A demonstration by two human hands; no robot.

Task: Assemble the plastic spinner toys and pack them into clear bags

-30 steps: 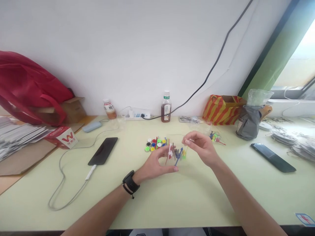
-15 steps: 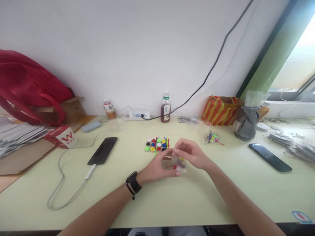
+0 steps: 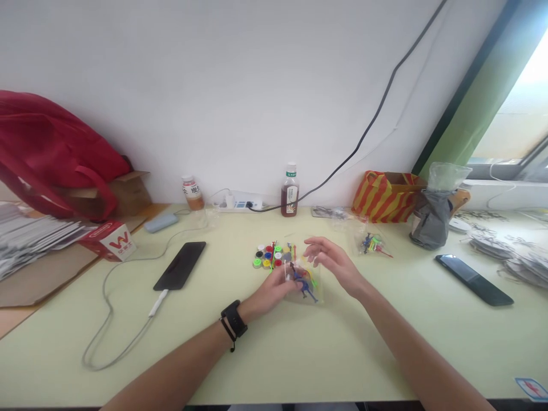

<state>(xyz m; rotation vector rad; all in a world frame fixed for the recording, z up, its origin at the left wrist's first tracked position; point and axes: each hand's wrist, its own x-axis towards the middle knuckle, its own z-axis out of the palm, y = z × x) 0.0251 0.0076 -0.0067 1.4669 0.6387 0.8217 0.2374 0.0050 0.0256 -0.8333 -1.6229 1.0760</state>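
My left hand [image 3: 274, 291] grips a clear plastic bag [image 3: 314, 294] with small blue, red, yellow and green plastic pieces inside. Its thumb lies over the front of the bag. To the right of the bag my right hand [image 3: 334, 262] hovers with its fingers apart and holds nothing. Just behind the bag, several round coloured discs [image 3: 268, 256] lie in rows on the table. Thin red and green plastic sticks [image 3: 294, 251] lie among them, partly hidden by the bag and my left hand.
Another clear bag of coloured pieces [image 3: 373, 244] lies to the right. A black phone [image 3: 180, 266] with a charging cable is on the left, a dark handheld device [image 3: 473, 279] on the right. A dark bottle [image 3: 290, 191] and a power strip [image 3: 240, 204] stand by the wall.
The bag has turned and spread out, so more of its pieces show. My right hand has let go of it and moved slightly right, its fingers opening.
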